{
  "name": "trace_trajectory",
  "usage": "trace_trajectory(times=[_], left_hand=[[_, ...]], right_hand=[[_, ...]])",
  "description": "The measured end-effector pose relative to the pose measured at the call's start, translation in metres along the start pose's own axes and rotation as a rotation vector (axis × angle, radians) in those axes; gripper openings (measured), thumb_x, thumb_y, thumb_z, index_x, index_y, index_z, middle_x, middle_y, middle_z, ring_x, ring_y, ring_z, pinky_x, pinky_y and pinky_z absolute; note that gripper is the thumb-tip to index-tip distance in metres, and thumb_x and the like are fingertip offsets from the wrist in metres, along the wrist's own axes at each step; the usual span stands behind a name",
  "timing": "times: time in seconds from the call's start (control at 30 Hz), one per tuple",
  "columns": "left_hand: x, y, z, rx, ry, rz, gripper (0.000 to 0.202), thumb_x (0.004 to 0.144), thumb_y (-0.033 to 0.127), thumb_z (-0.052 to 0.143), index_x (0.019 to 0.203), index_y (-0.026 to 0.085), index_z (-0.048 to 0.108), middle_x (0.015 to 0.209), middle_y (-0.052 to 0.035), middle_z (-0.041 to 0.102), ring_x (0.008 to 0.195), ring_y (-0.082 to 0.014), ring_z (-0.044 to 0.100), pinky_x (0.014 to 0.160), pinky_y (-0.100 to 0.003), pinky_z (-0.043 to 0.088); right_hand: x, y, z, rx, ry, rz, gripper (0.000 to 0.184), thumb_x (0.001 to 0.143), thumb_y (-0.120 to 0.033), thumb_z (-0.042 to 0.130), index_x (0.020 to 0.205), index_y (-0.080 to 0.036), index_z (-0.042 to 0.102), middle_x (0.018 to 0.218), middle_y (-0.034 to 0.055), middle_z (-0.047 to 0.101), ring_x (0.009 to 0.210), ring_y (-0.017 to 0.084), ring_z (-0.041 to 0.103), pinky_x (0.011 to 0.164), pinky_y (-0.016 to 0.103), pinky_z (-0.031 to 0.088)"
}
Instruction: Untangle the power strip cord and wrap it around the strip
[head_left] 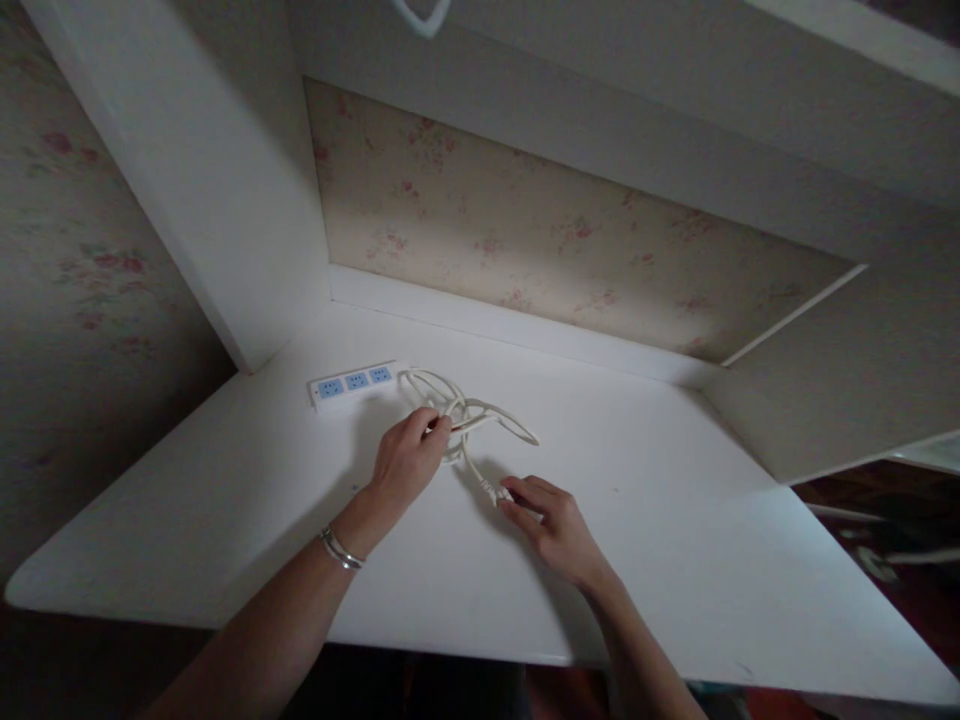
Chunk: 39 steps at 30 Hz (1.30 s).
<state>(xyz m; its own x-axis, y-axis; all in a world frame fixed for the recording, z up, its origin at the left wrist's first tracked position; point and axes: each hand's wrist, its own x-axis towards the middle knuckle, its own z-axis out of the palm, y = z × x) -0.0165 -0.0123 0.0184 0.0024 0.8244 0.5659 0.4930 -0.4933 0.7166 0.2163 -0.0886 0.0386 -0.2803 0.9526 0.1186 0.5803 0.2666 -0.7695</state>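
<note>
A white power strip [356, 384] with three blue socket panels lies on the white desk, left of centre. From its right end runs a cream cord [517, 424], looped in a loose tangle. My left hand [411, 452], with silver bangles at the wrist, pinches part of this cord. The thumb and fingertips of my right hand [553, 522] close on the plug [493, 491] at the cord's end. That hand partly hides the plug, so its prongs do not show clearly.
The white desk [660, 560] has a raised strip along its back edge. A white side panel [225, 180] rises at the left, another [862, 370] at the right. Behind is floral wallpaper [525, 230]. An overhead white ledge [600, 120] spans the top.
</note>
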Motion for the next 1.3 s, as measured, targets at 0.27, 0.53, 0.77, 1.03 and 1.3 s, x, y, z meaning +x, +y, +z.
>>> trace_trajectory(times=[0.27,0.53,0.77,1.03,1.3], left_hand=[[-0.004,0.017,-0.001,0.476,0.019,0.360,0.016,0.083,0.013,0.058,0.092,0.023,0.068,0.114,-0.0083,0.063,0.110,-0.0283,0.052,0.092,-0.046,0.038],[-0.013,0.018,0.014,0.328,-0.176,0.333,0.026,0.086,0.015,0.056,0.106,0.027,0.067,0.147,-0.0086,0.035,0.140,-0.0363,0.024,0.107,-0.062,0.026],[-0.013,0.013,0.019,0.243,-0.361,0.288,0.026,0.085,0.011,0.054,0.106,0.022,0.065,0.120,-0.0085,0.054,0.110,-0.0224,0.054,0.095,-0.039,0.049],[-0.012,0.003,0.019,0.098,-0.415,0.214,0.028,0.083,0.001,0.046,0.095,0.021,0.061,0.107,-0.0044,0.055,0.096,-0.0137,0.061,0.088,-0.028,0.052],[-0.010,0.005,0.020,0.112,-0.447,0.246,0.023,0.084,0.003,0.051,0.093,0.019,0.063,0.108,-0.0056,0.060,0.102,-0.0177,0.060,0.091,-0.033,0.051]], right_hand=[[0.036,-0.010,0.049,1.029,0.113,0.268,0.030,0.077,-0.035,0.074,0.104,-0.022,0.069,0.106,0.0017,0.068,0.096,0.016,0.062,0.093,0.031,0.048],[0.068,-0.015,0.081,1.449,0.247,0.417,0.023,0.070,-0.021,0.079,0.086,-0.020,0.063,0.064,-0.0065,0.063,0.047,0.004,0.053,0.043,0.010,0.044],[0.065,-0.008,0.073,1.495,0.275,0.507,0.027,0.065,-0.013,0.080,0.085,-0.018,0.063,0.069,-0.0045,0.066,0.052,0.005,0.059,0.048,0.011,0.049],[0.023,-0.010,0.042,0.791,-0.213,0.349,0.049,0.082,-0.041,0.068,0.127,-0.024,0.058,0.116,0.0078,0.066,0.101,0.019,0.065,0.082,0.031,0.053],[0.013,-0.086,-0.061,0.107,-0.595,0.088,0.039,0.094,-0.045,0.047,0.105,-0.015,0.070,0.078,0.0056,0.072,0.060,0.012,0.062,0.057,0.022,0.046]])
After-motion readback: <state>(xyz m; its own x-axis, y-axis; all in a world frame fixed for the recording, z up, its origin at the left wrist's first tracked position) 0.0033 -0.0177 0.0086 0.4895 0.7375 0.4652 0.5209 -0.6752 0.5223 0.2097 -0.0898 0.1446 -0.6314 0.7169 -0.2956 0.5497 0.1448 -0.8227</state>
